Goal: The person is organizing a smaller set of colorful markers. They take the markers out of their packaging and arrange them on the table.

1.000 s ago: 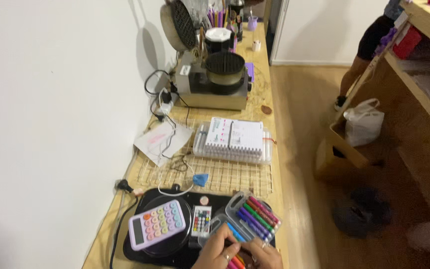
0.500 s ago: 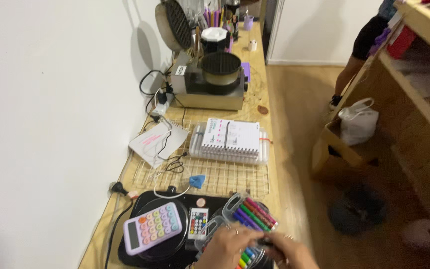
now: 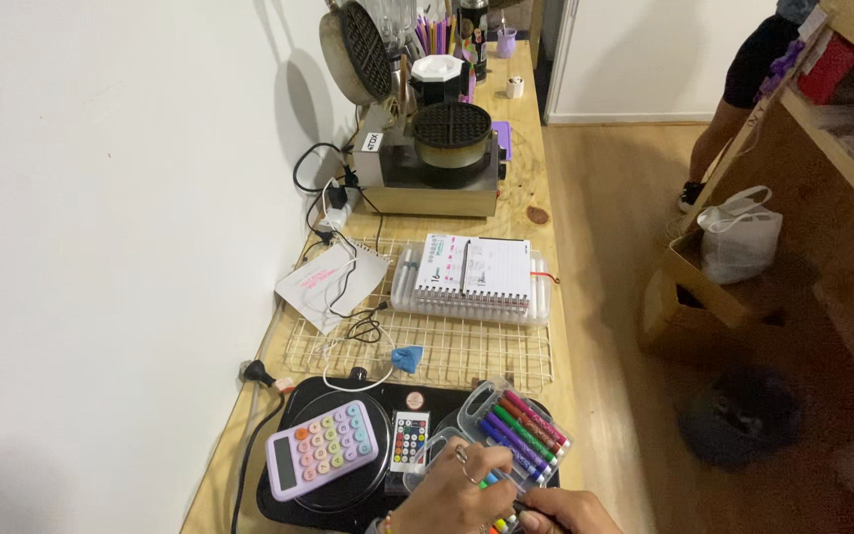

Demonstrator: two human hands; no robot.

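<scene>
- On my counter [image 3: 555, 326], near its front edge, the clear marker case [image 3: 514, 427] lies with its long axis running back-left to front-right.
- My left hand [image 3: 457, 494] rests curled on its near end, nearer than the right hand [image 3: 557, 512], which is closed around a marker [image 3: 503, 518].

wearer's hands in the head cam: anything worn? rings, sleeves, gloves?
Both bare, no gloves, no sleeves in view. The left hand wears a ring on one finger and a second ring on another; something beaded shows at its wrist, cut by the frame edge. The right hand is mostly cropped; nothing worn shows on it.
</scene>
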